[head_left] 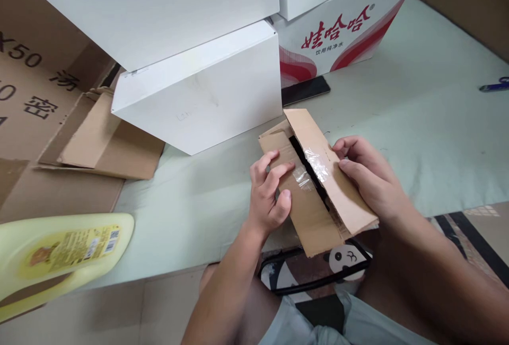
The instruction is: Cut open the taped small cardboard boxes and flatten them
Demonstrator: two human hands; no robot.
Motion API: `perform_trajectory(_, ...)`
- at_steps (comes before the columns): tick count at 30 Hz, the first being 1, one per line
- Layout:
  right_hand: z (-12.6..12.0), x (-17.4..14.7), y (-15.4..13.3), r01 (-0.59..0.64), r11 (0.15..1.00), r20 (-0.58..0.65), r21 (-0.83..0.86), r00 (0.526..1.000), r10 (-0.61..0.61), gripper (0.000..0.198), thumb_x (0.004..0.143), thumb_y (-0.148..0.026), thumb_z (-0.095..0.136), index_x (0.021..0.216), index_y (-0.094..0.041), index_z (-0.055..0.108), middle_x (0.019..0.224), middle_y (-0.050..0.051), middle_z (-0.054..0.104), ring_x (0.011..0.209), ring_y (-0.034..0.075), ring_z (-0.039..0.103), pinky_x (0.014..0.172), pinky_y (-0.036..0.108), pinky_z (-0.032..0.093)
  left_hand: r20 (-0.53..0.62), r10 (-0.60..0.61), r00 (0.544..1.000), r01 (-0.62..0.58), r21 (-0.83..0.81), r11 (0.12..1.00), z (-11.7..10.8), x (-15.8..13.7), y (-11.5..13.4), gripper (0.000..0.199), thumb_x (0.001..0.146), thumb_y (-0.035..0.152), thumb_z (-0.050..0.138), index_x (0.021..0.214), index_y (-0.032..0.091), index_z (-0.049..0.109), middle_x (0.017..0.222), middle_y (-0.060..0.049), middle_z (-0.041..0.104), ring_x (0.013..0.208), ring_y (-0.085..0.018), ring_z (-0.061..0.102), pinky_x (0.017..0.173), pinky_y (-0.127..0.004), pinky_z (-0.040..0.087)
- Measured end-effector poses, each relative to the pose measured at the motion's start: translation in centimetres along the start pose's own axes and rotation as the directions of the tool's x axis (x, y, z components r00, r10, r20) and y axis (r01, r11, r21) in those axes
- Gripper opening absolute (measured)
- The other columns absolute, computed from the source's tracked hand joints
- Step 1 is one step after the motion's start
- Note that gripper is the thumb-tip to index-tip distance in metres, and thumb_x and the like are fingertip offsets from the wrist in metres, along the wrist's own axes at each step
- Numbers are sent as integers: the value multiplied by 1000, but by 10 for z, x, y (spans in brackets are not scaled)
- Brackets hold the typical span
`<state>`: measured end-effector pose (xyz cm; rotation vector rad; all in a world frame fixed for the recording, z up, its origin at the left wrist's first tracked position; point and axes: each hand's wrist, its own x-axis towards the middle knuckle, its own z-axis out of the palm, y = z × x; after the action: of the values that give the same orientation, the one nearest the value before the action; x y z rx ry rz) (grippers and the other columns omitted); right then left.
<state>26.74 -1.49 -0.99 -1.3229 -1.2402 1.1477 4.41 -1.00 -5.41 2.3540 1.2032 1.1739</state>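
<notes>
A small brown cardboard box [314, 212] sits tilted over the table's front edge. Its two top flaps stand slightly parted, with a dark gap between them and torn clear tape [317, 164] on both. My right hand [369, 175] pinches the outer edge of the right flap [334, 175] between thumb and fingers. On the left flap [308, 223], my left hand [270, 191] rests its fingertips and thumb, fingers apart and bent. The box's contents are hidden in the dark slit.
White boxes [222, 90] and a red-printed water carton [338, 37] stand at the back, a black phone [306, 90] before them. Leftward are large cardboard [107, 138] and a yellow bottle [67, 252]. A blue-handled object [495, 86] lies far right. Below is a panda-print item [345, 261].
</notes>
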Motion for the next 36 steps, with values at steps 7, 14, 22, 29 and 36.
perform_trajectory(7,0,-2,-2,-6,1000,0,-3,1000,6,12,88,-28,57,100,-26,56,87,1,51,71,18,48,62,34,38,-16,8,1000,-8,-34,999,1,0,0,42,106,45,34,134,25,58,147,-14,51,137,-31,52,115,-49,45)
perform_trajectory(14,0,-1,1,-9,1000,-12,2,1000,9,11,89,-24,55,99,-26,56,90,1,52,72,17,49,63,34,39,-23,22,999,-23,-43,999,2,1,1,42,107,43,33,133,23,58,146,-14,50,137,-30,52,116,-47,44)
perform_trajectory(22,0,-2,4,-23,999,-20,50,1000,24,13,89,-24,56,101,-26,58,93,1,52,76,18,50,65,34,38,-38,37,999,-39,-45,998,3,1,0,42,107,44,32,132,23,58,146,-14,50,136,-29,52,116,-46,44)
perform_trajectory(29,0,-2,3,-13,999,7,48,1000,13,12,90,-26,56,102,-27,58,92,1,52,73,17,48,63,33,37,-29,30,999,-31,-44,999,2,1,0,41,106,42,34,133,23,58,146,-14,49,136,-30,51,116,-46,44)
perform_trajectory(36,-1,-2,3,-10,998,18,55,1000,9,12,90,-27,56,102,-26,58,88,0,51,71,16,47,62,34,36,-43,23,999,-25,-48,999,3,0,-1,42,108,45,32,132,23,58,146,-13,49,136,-29,52,116,-46,44)
